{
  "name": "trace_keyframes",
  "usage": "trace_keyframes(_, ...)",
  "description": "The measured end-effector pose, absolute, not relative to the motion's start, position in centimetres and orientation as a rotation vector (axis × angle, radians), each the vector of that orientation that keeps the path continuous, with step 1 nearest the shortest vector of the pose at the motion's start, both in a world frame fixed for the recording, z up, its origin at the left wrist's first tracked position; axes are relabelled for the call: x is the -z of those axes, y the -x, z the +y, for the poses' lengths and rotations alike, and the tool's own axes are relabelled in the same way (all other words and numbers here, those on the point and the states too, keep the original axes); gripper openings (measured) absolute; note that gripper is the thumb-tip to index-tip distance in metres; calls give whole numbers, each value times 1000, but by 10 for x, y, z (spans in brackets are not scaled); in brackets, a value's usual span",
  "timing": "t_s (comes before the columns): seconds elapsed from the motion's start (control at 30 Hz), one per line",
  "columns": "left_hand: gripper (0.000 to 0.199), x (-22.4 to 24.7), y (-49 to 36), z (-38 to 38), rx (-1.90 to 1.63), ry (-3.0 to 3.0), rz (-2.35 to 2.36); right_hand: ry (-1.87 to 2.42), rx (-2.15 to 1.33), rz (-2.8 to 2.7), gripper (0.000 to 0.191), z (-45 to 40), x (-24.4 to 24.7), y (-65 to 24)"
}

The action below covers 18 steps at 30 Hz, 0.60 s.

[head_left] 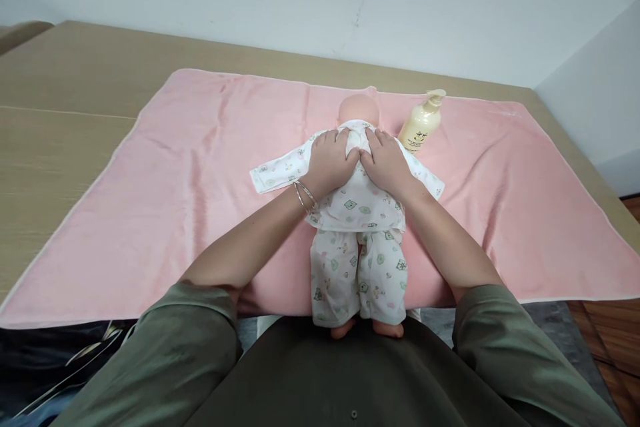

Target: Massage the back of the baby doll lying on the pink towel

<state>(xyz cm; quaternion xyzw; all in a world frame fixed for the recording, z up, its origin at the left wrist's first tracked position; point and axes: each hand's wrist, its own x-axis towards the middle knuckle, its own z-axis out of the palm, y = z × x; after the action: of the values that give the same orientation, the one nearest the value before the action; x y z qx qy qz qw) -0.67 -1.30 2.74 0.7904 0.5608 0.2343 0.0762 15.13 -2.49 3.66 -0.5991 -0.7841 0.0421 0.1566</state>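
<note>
A baby doll (359, 108) lies face down on a pink blanket (240, 167), its feet toward me at the near edge. It wears a white printed top (357, 203) and matching trousers (334, 273). Flat on the left side of its upper back rests my left hand (331, 160), a thin bangle at the wrist. My right hand (387, 160) lies likewise on the right side of the back. Both thumbs nearly meet in the middle, and the fingers are stretched toward the doll's shoulders. The doll's sleeves spread out to either side.
A pale yellow pump bottle (421, 123) stands on the blanket, right of the doll's head. The blanket covers much of a wooden table (100, 73) set against a white wall (280, 0). Dark bags or cloth (45, 360) are below the table at the left.
</note>
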Motion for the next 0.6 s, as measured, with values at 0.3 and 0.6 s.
trace_keyframes(0.3, 49, -35, -8, -41, -694, -2468, 1736, 1553, -237, -2269, 58, -7, -35, -172)
trace_keyframes(0.6, 45, -46, 16, -12, -599, -2405, 1551, 1790, -22, -2218, 55, -46, -52, -140)
